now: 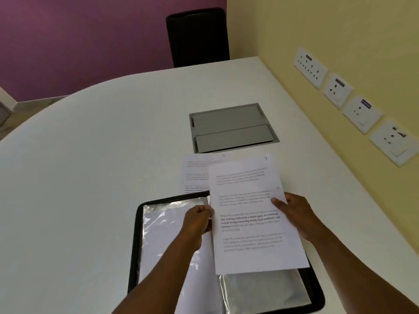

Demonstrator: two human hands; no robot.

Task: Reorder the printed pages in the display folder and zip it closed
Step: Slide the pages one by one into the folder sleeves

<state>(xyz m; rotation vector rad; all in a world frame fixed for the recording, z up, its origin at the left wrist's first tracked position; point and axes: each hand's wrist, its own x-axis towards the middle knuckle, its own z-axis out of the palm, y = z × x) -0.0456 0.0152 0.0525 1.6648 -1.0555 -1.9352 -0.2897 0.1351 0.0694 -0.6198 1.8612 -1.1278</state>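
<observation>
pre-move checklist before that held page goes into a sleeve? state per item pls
1. Right hand grips the held page, thumb on top: ok.
2. Left hand is at the page's left edge; whether it pinches page or sleeve: cannot tell.
3. Display folder lies open on the table: ok.
4. Left sleeve free to take the page: cannot tell, glare.
5. Page number at the held page's top corner: cannot tell, blurred.
6. Other loose pages lie on the table beyond the folder: ok.

I sit in an office meeting room. My white table [102, 137] has a cable hatch [233, 128]. Sockets [353, 105] line the wall.
</observation>
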